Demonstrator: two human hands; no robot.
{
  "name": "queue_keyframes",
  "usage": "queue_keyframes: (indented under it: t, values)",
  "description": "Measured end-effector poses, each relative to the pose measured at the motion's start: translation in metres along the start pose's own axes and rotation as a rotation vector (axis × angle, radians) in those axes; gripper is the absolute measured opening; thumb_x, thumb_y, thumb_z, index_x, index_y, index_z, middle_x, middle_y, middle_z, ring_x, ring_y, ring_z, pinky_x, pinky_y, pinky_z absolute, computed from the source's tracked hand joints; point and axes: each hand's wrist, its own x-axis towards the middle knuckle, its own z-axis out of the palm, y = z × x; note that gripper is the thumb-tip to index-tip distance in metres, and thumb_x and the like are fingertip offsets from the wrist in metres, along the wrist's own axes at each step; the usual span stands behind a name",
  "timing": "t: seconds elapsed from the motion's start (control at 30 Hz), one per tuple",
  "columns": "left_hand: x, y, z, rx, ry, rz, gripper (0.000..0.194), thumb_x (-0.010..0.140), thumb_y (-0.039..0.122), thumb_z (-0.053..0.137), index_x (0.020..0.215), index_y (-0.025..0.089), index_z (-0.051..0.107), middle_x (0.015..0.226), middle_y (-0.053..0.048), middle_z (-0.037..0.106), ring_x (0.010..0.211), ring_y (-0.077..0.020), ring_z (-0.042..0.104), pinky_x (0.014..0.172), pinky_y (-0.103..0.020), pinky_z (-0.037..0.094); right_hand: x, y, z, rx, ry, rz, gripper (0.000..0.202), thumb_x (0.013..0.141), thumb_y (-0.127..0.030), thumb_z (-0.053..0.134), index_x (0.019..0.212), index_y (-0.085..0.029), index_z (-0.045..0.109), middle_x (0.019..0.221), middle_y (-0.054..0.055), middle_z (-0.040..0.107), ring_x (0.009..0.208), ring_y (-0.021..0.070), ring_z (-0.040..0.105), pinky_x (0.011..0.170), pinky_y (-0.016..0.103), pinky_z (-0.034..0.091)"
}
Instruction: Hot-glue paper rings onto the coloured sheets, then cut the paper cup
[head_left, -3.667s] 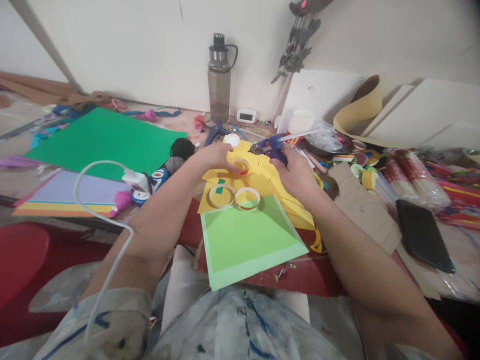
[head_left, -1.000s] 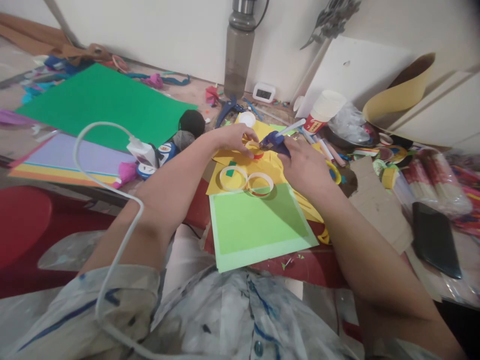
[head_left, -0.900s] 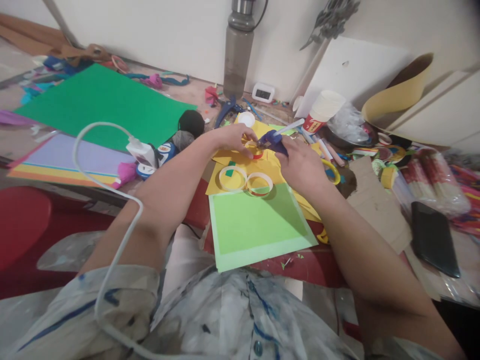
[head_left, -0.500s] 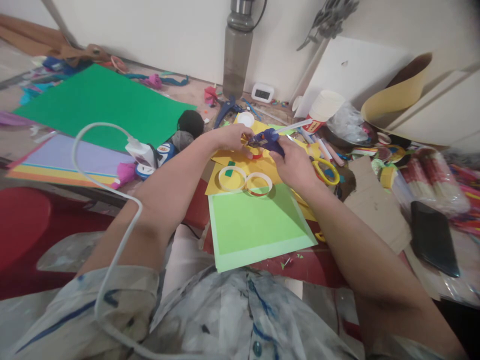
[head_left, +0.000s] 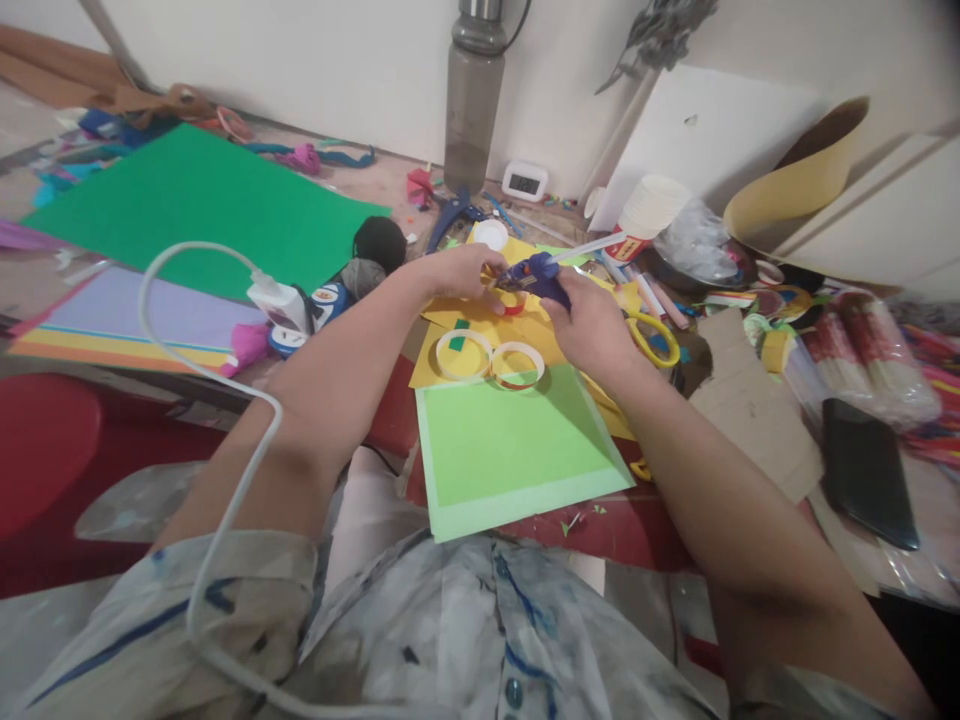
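At the far edge of the light green sheet [head_left: 525,440] two paper rings [head_left: 459,377] are seen, while beyond it a third ring [head_left: 514,309], partly hidden, is pinched by the left hand's fingers [head_left: 493,299] and one glue gun [head_left: 536,275] by the right hand [head_left: 592,320].

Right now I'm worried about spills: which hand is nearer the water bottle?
The left hand, in front of the water bottle; the right hand, holding the blue glue gun, is farther off, to the right.
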Motion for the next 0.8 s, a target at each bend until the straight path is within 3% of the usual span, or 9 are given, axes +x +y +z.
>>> queue_keyframes:
  t: [0.17, 0.33, 0.47, 0.8]
  values:
    - [0.001, -0.002, 0.0, -0.031, -0.012, 0.005, 0.066, 0.066, 0.047, 0.082, 0.128, 0.025, 0.079, 0.129, -0.007, 0.072, 0.117, -0.0274, 0.064, 0.099, -0.034, 0.047, -0.005, -0.002, -0.007, -0.097, 0.007, 0.001, 0.046, 0.102, -0.028, 0.045, 0.142, -0.014, 0.063, 0.132, 0.025, 0.071, 0.129, 0.044, 0.062, 0.105, 0.061, 0.051]
    - [0.003, -0.005, 0.001, -0.054, -0.014, 0.041, 0.07, 0.066, 0.048, 0.084, 0.13, 0.021, 0.079, 0.127, -0.01, 0.073, 0.117, -0.0268, 0.066, 0.1, -0.033, 0.047, -0.011, -0.007, -0.018, -0.163, 0.0, 0.015, 0.043, 0.103, -0.028, 0.046, 0.14, -0.016, 0.063, 0.124, 0.023, 0.071, 0.121, 0.0439, 0.064, 0.1, 0.06, 0.052]
    - [0.004, -0.009, 0.002, -0.054, -0.001, 0.07, 0.069, 0.066, 0.05, 0.084, 0.13, 0.025, 0.079, 0.126, -0.007, 0.074, 0.114, -0.0255, 0.066, 0.098, -0.032, 0.048, -0.013, -0.01, -0.024, -0.164, -0.011, 0.009, 0.042, 0.101, -0.025, 0.046, 0.137, -0.014, 0.063, 0.126, 0.025, 0.07, 0.122, 0.0449, 0.063, 0.1, 0.061, 0.051]
    - [0.005, -0.012, 0.003, -0.03, 0.006, 0.063, 0.066, 0.067, 0.052, 0.082, 0.129, 0.028, 0.08, 0.127, -0.005, 0.075, 0.116, -0.0264, 0.065, 0.099, -0.034, 0.047, -0.008, -0.009, -0.013, -0.146, -0.014, 0.012, 0.044, 0.101, -0.027, 0.046, 0.141, -0.017, 0.061, 0.123, 0.023, 0.069, 0.12, 0.0438, 0.063, 0.098, 0.061, 0.052]
